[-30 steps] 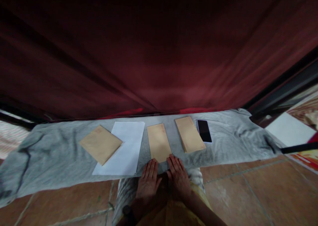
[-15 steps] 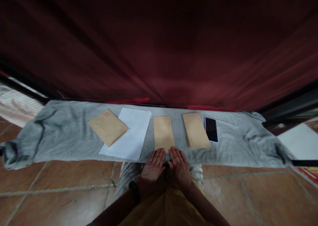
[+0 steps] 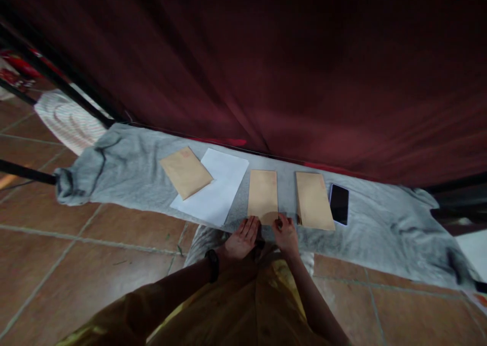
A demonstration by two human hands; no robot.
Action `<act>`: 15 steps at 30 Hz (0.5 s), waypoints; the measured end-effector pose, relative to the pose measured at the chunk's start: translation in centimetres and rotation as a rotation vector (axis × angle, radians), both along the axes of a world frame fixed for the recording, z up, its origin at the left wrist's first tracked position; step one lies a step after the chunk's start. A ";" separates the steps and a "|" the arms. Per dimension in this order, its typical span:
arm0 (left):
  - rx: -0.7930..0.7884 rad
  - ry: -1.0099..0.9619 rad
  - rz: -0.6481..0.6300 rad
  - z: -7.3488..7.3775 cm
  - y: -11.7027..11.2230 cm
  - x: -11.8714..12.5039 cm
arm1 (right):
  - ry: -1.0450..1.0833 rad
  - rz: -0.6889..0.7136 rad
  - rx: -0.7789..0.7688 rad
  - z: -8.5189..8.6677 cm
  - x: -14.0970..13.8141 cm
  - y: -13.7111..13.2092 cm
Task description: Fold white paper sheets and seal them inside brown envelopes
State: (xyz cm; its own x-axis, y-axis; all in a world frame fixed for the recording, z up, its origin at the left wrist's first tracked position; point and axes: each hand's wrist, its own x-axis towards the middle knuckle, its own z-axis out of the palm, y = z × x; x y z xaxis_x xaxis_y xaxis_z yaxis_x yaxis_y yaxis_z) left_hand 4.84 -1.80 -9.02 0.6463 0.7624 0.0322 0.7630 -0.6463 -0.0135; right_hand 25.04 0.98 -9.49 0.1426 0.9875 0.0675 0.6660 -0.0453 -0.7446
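A brown envelope [image 3: 262, 195] lies flat on a grey cloth [image 3: 129, 171] spread over the floor. My left hand [image 3: 241, 239] rests open, fingers stretched toward the envelope's near left corner. My right hand [image 3: 285, 232] is at its near right corner with fingers curled and pinched at the edge. To the right lies a stack of brown envelopes [image 3: 314, 200]. On the left, another brown envelope [image 3: 185, 171] overlaps a white sheet of paper [image 3: 215, 191].
A black phone [image 3: 339, 204] lies on the cloth beside the envelope stack. A dark red curtain [image 3: 266, 72] hangs behind the cloth. Terracotta floor tiles [image 3: 76, 254] run in front. A dark metal bar [image 3: 23, 171] crosses at far left.
The camera view has swung so the cloth runs diagonally. My right hand's fingers have curled from flat into a pinch at the envelope's near edge; my left hand stays flat.
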 end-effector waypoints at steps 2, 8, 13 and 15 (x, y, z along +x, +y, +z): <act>0.003 0.001 0.003 0.1 0.0 0.4 | 0.172 -0.038 -0.041 0.0 0.4 0.7; -0.040 -0.045 0.041 1.3 0.3 1.1 | 0.638 -0.086 -0.133 1.0 -0.3 0.6; -0.041 -0.056 0.080 3.6 1.7 1.9 | 0.810 -0.141 -0.124 2.5 -1.4 0.0; -0.049 -0.056 0.127 4.8 2.6 2.4 | 0.872 -0.158 -0.114 3.2 -1.6 0.0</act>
